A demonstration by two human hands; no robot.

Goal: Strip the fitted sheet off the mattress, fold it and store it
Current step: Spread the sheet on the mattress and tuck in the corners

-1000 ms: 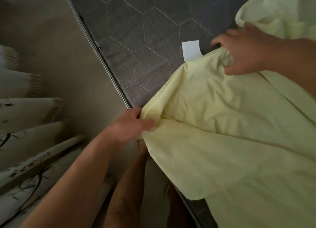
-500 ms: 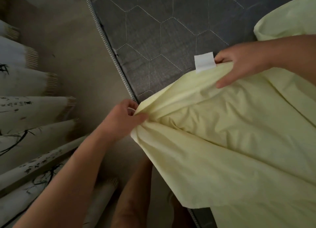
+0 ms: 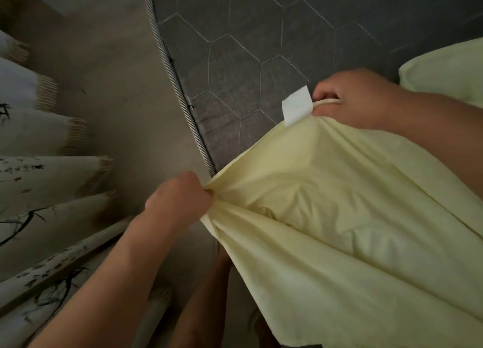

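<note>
The pale yellow fitted sheet (image 3: 339, 217) lies bunched over the lower right of the dark grey quilted mattress (image 3: 248, 60), whose upper part is bare. My left hand (image 3: 180, 201) grips a gathered edge of the sheet at the mattress's corded side edge. My right hand (image 3: 355, 97) grips the sheet's hem farther up on the mattress, right beside a white label (image 3: 296, 108) sewn to that hem. The sheet's edge is stretched taut between both hands.
A beige floor (image 3: 112, 86) runs along the mattress's left side. White curtain folds (image 3: 39, 175) with black branch prints and fringed hems hang at the left. A yellow pillow or sheet bulge (image 3: 444, 73) sits at the right. My leg (image 3: 203, 308) stands beside the bed.
My right hand has curled from loosely touching the hem to gripping it next to the label. The left hand keeps its hold, and the sheet's edge is pulled tauter between the hands.
</note>
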